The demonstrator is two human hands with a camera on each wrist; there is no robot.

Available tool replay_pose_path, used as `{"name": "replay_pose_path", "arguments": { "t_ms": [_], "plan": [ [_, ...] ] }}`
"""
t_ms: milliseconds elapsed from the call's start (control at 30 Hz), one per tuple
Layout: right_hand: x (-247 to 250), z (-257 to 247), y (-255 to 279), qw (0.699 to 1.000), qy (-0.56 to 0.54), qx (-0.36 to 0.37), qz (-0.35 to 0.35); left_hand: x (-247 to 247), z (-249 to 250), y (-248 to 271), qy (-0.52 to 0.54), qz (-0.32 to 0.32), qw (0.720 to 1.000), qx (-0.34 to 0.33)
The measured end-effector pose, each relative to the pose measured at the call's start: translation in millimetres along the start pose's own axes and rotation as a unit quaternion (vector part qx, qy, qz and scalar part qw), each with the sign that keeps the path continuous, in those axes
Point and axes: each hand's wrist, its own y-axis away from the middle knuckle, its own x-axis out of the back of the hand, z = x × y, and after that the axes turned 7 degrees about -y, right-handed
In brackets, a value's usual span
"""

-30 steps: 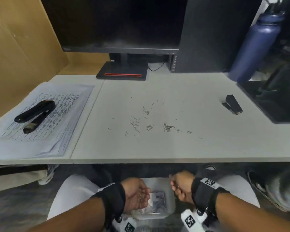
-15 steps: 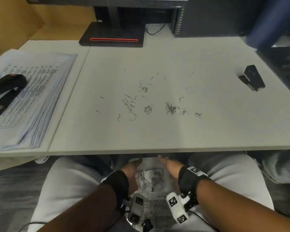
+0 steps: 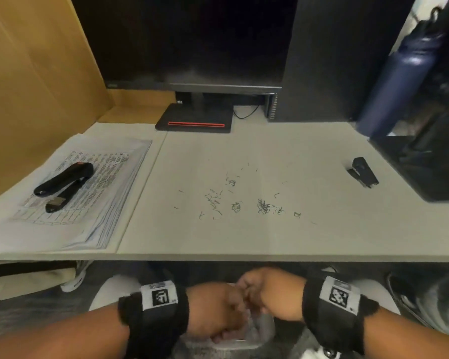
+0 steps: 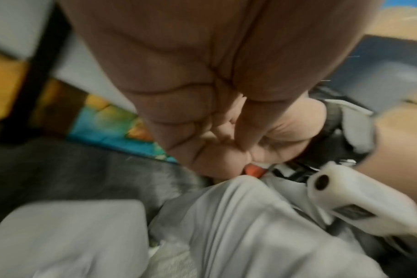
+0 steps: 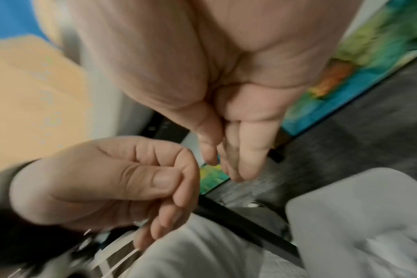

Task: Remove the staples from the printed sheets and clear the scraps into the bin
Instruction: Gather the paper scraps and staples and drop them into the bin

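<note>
Loose bent staples (image 3: pixel 233 200) lie scattered over the middle of the grey desk (image 3: pixel 270 239). The stack of printed sheets (image 3: pixel 96 211) lies at the left with a black stapler (image 3: pixel 62 182) on top. Both hands are below the desk's front edge, over a translucent bin (image 3: pixel 263 330) between my knees. My left hand (image 3: pixel 218 307) (image 4: pixel 226 139) (image 5: pixel 131 180) has curled fingers with the thumb pressed on the forefinger; nothing shows in it. My right hand (image 3: pixel 267 294) (image 5: pixel 229 165) touches it from the right, fingers fairly straight and pointing down. The wrist views are blurred.
A small black staple remover (image 3: pixel 363 172) lies at the desk's right. A monitor stand (image 3: pixel 195 120), a dark computer tower (image 3: pixel 329 60) and a blue bottle (image 3: pixel 399 81) stand along the back. A wooden partition (image 3: pixel 36 73) closes the left side.
The hands, apart over the bin a second ago and at its two sides half a second ago, have come together above it. The head view has tipped down and back up.
</note>
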Motion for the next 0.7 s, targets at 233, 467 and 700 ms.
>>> {"name": "replay_pose_path", "arguments": {
  "t_ms": [233,467,700],
  "plan": [
    [45.0,-46.9,109.6,0.969,0.053,0.167,0.174,69.9,9.1,100.7,-0.085,0.353,0.924,-0.119],
    [78.3,-1.5,92.5,0.893,0.321,-0.035,0.314,88.9,-27.8,69.8,-0.257,0.294,0.906,0.165],
    [65.2,-33.2,79.7,0.939,0.276,0.037,0.202,69.7,21.3,52.1,-0.311,0.212,0.924,0.067]
  ]
}}
